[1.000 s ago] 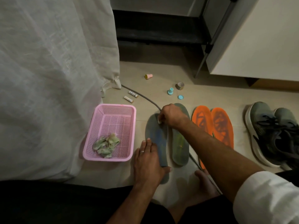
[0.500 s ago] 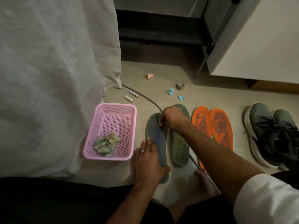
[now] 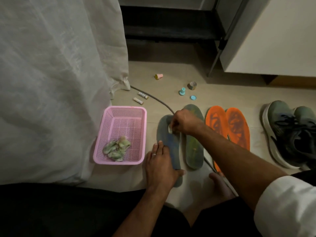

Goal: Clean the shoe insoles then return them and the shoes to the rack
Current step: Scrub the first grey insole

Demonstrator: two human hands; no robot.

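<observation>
Insole 1 point(image 3: 168, 144), grey-blue, lies flat on the floor point(image 3: 222, 93) at centre frame, toe toward 12 o'clock. My left hand point(image 3: 159, 166) presses its heel end with fingers flat. My right hand point(image 3: 183, 123) pinches a small pale wipe point(image 3: 170, 129) against the toe end. Insole 2 point(image 3: 194, 147) lies just beside it at 3 o'clock, then 2 orange insoles point(image 3: 229, 127) touching each other, then 2 dark shoes point(image 3: 290, 134) further toward 3 o'clock. At 9 o'clock a pink basket point(image 3: 119, 110) holds crumpled wipes point(image 3: 117, 149). Small caps point(image 3: 182, 91) and 2 tubes point(image 3: 140, 98) lie toward 12 o'clock.
</observation>
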